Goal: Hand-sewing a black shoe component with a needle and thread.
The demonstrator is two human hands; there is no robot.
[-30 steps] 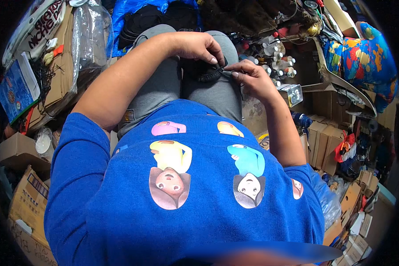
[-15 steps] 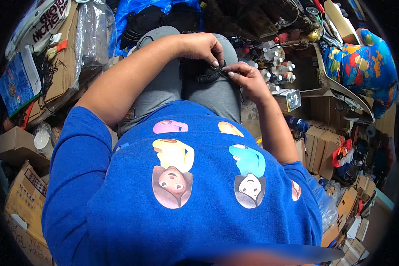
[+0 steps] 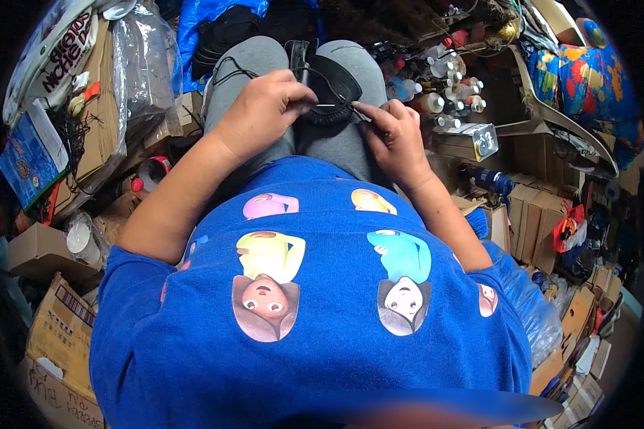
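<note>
A black shoe-like piece (image 3: pixel 345 84) with a ridged, stitched-looking rim lies across my thighs, mostly on the right one. My left hand (image 3: pixel 268 107) is closed at its left side, thumb and forefinger pinching a thin, silvery needle-like piece (image 3: pixel 325 105) that points right across the black piece. On the other side, my right hand (image 3: pixel 397 136) grips the rim between thumb and forefinger. A thin black cord (image 3: pixel 235 69) curls over my left thigh near my left hand, and another stretch loops over the black piece. What lies inside my left fist is hidden.
Small bottles (image 3: pixel 454 89) with pale caps crowd the right of my knees, beside a clear-sided box (image 3: pixel 477 141). Flattened cardboard and plastic wrap (image 3: pixel 144 64) stand at the left. A blue plastic sheet (image 3: pixel 193 28) lies beyond my knees. Cardboard boxes (image 3: pixel 50 250) are stacked at lower left.
My hands were together at the rim; now my left hand has drawn back toward me and left, showing the needle-like piece and more of the black piece. My right hand stays by the rim.
</note>
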